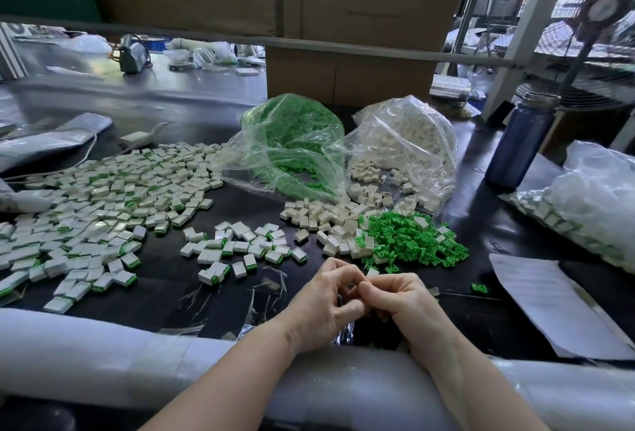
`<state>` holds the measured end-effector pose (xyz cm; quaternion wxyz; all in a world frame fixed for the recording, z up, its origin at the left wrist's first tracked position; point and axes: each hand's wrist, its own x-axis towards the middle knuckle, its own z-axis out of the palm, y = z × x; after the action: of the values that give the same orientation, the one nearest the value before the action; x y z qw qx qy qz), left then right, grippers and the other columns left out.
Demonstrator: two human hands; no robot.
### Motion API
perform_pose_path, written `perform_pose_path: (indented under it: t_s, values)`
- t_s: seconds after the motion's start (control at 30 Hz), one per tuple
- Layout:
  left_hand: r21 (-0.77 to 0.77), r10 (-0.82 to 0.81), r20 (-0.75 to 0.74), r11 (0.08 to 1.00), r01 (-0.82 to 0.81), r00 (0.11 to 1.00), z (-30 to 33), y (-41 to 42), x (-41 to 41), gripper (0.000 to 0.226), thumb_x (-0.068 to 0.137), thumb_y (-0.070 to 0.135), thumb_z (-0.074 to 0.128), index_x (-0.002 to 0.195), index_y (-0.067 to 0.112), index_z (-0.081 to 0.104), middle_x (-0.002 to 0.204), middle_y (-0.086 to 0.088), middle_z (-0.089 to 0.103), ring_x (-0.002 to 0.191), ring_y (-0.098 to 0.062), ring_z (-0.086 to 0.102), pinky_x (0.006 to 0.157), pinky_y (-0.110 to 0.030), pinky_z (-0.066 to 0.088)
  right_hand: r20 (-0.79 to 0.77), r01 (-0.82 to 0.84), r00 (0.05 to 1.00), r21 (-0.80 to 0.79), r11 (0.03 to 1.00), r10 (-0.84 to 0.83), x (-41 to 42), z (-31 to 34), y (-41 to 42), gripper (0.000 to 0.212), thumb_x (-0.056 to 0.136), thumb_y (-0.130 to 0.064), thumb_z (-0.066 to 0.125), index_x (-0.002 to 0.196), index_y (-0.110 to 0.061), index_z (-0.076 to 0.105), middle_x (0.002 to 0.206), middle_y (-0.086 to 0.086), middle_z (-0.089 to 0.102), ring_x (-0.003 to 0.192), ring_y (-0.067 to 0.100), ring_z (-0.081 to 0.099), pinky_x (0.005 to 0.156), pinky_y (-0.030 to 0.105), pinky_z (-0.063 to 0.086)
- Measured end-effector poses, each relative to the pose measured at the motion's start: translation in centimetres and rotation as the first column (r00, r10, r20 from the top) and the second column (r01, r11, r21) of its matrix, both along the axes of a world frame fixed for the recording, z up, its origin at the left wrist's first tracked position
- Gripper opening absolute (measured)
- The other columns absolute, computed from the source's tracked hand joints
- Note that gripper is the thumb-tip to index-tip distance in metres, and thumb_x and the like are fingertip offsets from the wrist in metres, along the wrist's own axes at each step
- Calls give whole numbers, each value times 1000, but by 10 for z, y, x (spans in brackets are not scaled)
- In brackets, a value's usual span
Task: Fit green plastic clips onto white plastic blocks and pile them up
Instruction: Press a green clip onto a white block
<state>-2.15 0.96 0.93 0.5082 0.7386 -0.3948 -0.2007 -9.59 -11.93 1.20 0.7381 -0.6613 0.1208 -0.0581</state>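
both hands, left hand [326, 296] and right hand [395, 296], pinch white block [372, 273] together at bench [240, 210] near edge, probably pressing clip in; loose green clips [412, 241] near for quick reach.

From my seat the white block [372, 273] shows only one corner at twelve o'clock above my curled fingers; the rest sits hidden between my left hand [328, 303] and right hand [400, 300], and I cannot tell whether a green clip is in there too. The pile of finished blocks [86, 210] runs off the frame at nine o'clock, and the bag of finished pieces [584, 210] is cut at three o'clock. The far bench clutter [192, 56] at eleven o'clock is too blurred to name
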Motion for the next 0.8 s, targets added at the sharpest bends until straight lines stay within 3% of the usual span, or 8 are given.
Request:
perform_pose_path:
  t_s: [0.13,0.27,0.37,0.47,0.63,0.8]
  values:
    - [-28,19,-19,999,-19,1000,1,0,0,25,86,4,57,80,28,56,102,-1,43,83,-18,52,82,-37,50,33,23,999,-69,997,-21,1,0,3,20,83,-16,62,76,-1,73,53,1,55,48,6,46,45,14,36]
    - [-101,102,-52,989,-106,993,0,1,4,12,86,13,64,84,25,61,103,-2,46,81,-9,54,77,-16,48,44,48,998,-146,988,-42,2,3,7,31,82,-37,54,78,-12,72,61,4,65,55,10,58,50,17,43]
    - [-118,185,-85,974,-194,979,-1,0,6,5,86,14,65,86,20,64,100,-7,55,76,-8,56,70,-14,47,57,172,985,-184,968,-164,2,0,5,16,89,-23,57,88,-14,71,69,1,70,61,8,64,50,18,48]
    - [-123,168,-135,975,-184,977,-3,0,6,4,86,13,64,90,15,65,91,-11,66,79,-15,61,76,-28,53,106,241,969,-224,944,-223,1,-1,4,12,85,-5,63,87,-14,70,74,2,72,65,7,65,48,19,48]
    - [-116,184,-125,973,-199,975,-4,0,5,8,86,11,64,91,16,66,83,-6,64,77,-14,58,80,-30,51,170,274,958,-324,906,-229,0,0,5,14,78,-1,70,77,-15,71,68,0,71,61,4,62,51,16,46]
    - [-169,195,-217,958,-234,956,-2,0,5,15,84,3,64,87,18,66,77,-6,62,75,-18,63,81,-38,56,131,201,978,-363,910,-164,0,0,6,12,73,-1,75,79,-10,70,71,4,70,64,7,63,60,16,49]
